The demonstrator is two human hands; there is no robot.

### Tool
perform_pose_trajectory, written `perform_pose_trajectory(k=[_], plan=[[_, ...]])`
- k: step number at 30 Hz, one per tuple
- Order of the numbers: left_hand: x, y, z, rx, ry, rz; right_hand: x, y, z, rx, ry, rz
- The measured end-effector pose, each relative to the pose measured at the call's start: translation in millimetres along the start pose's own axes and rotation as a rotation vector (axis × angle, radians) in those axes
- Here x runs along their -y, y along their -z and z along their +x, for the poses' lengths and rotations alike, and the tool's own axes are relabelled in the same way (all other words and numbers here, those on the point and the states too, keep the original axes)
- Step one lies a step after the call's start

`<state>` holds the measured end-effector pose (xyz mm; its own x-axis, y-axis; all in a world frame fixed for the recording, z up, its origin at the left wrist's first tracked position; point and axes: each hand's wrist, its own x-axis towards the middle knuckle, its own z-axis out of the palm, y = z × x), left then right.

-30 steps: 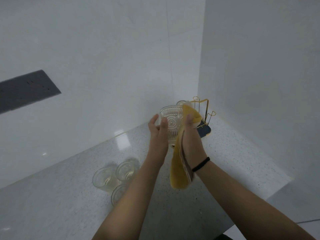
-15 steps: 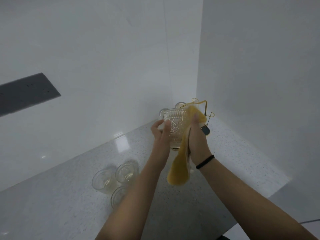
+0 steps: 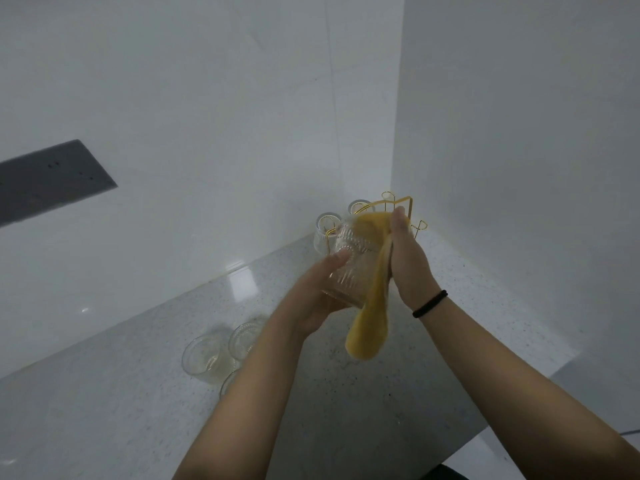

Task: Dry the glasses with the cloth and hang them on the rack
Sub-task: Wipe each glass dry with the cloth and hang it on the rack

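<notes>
- Two hands meet above the speckled counter (image 3: 138, 393), with a ribbed glass (image 3: 349, 268) between them, tilted with its mouth up and away.
- The left hand (image 3: 311, 299) cups the glass from below and the near side — fingers curled round its base, one fingertip pressed on the wall.
- The right hand (image 3: 408, 261) is closed on a yellow cloth (image 3: 370, 306), pinching it against the rim and side of the glass; the loose end hangs down, blurred.
- A black band (image 3: 430, 304) circles the right wrist.
- Behind the hands, in the corner, stands a gold wire rack (image 3: 403, 206) with two glasses (image 3: 327, 230) upside down on it — its base is hidden.
- Three more glasses (image 3: 204, 358) sit together on the counter to the left; the nearest is partly covered by the left forearm.
</notes>
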<state>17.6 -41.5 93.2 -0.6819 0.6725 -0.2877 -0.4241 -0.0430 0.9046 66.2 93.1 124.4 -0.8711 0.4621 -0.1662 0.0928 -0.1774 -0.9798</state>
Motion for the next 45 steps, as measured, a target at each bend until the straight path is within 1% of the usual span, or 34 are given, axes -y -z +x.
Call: perform_pose_trajectory(k=[2, 4, 6, 7, 8, 9, 10, 12, 13, 15, 17, 18, 20, 22, 23, 24, 25, 26, 27, 29, 30, 31, 32, 33, 34, 36, 38, 39, 40, 41, 42, 43, 45], plan=[[-3, 4, 0, -0.093, -0.050, 0.100, 0, 5, 0, 0.040, 0.064, -0.284], [-4, 5, 3, -0.266, -0.095, 0.132, 2, 8, -3, 0.078, 0.062, -0.475], [0, 3, 5, -0.422, -0.112, 0.093, 0, 9, -3, 0.124, 0.041, -0.517], [4, -1, 4, -0.447, -0.133, 0.110, -2, 9, -2, 0.130, 0.015, -0.480], [9, -4, 3, -0.423, -0.158, 0.153, -4, 10, 2, 0.113, -0.021, -0.431], [16, -8, 1, -0.364, -0.188, 0.190, -4, 12, 5, 0.098, -0.083, -0.367], [22, -12, -1, -0.313, -0.228, 0.221, -1, 14, 6, 0.115, -0.154, -0.297], [24, -14, -3, -0.312, -0.290, 0.246, 4, 14, 3, 0.232, -0.212, -0.173], [21, -12, -3, -0.336, -0.284, 0.233, 4, 15, 1, 0.297, -0.220, -0.141], [16, -9, -3, -0.322, -0.222, 0.146, 1, 18, -3, 0.444, -0.238, -0.145], [10, -6, -4, -0.252, -0.152, 0.102, 2, 22, -8, 0.624, -0.180, -0.246], [8, -4, -3, -0.221, -0.106, 0.106, 2, 22, -10, 0.712, -0.122, -0.345], [1, -1, -4, -0.182, 0.013, 0.112, 5, 21, -15, 0.867, -0.025, -0.652], [-6, 2, -4, -0.164, 0.155, 0.112, 7, 18, -19, 0.936, 0.095, -0.941], [-8, 3, -4, -0.146, 0.211, 0.120, 6, 18, -19, 0.943, 0.150, -1.016], [-9, 6, -4, -0.119, 0.245, 0.118, 4, 18, -19, 0.937, 0.195, -1.028], [-10, 7, -4, -0.084, 0.251, 0.102, 2, 18, -17, 0.902, 0.213, -0.987], [-9, 7, -4, -0.060, 0.211, 0.083, 1, 20, -14, 0.843, 0.197, -0.899], [-7, 5, -5, -0.069, 0.125, 0.085, 2, 21, -11, 0.775, 0.153, -0.766], [6, -1, -7, -0.171, -0.131, 0.189, 8, 19, -8, 0.623, -0.017, -0.391], [16, -4, -8, -0.227, -0.275, 0.249, 10, 17, -9, 0.575, -0.111, -0.221], [25, -5, -8, -0.279, -0.378, 0.274, 8, 15, -9, 0.564, -0.159, -0.126], [32, -5, -7, -0.316, -0.425, 0.266, 8, 13, -10, 0.587, -0.134, -0.144], [32, -5, -6, -0.339, -0.407, 0.230, 8, 11, -10, 0.632, -0.078, -0.225], [27, -4, -5, -0.328, -0.322, 0.186, 7, 11, -11, 0.685, -0.017, -0.355], [9, 1, -3, -0.267, -0.037, 0.135, 3, 13, -15, 0.825, 0.107, -0.734], [-2, 10, -3, -0.165, 0.239, 0.160, -7, 16, -17, 0.922, 0.289, -1.137], [-2, 14, -4, -0.111, 0.311, 0.153, -13, 18, -15, 0.945, 0.354, -1.260], [0, 16, -4, -0.063, 0.324, 0.142, -13, 20, -15, 0.945, 0.372, -1.282], [5, 17, -5, -0.017, 0.291, 0.107, -11, 21, -15, 0.913, 0.345, -1.222], [13, 18, -5, 0.004, 0.196, 0.090, -8, 23, -12, 0.864, 0.268, -1.080], [24, 17, -5, -0.008, 0.057, 0.112, -4, 24, -8, 0.825, 0.195, -0.900], [41, 12, -6, -0.120, -0.266, 0.242, 6, 28, -9, 0.718, -0.074, -0.374]])
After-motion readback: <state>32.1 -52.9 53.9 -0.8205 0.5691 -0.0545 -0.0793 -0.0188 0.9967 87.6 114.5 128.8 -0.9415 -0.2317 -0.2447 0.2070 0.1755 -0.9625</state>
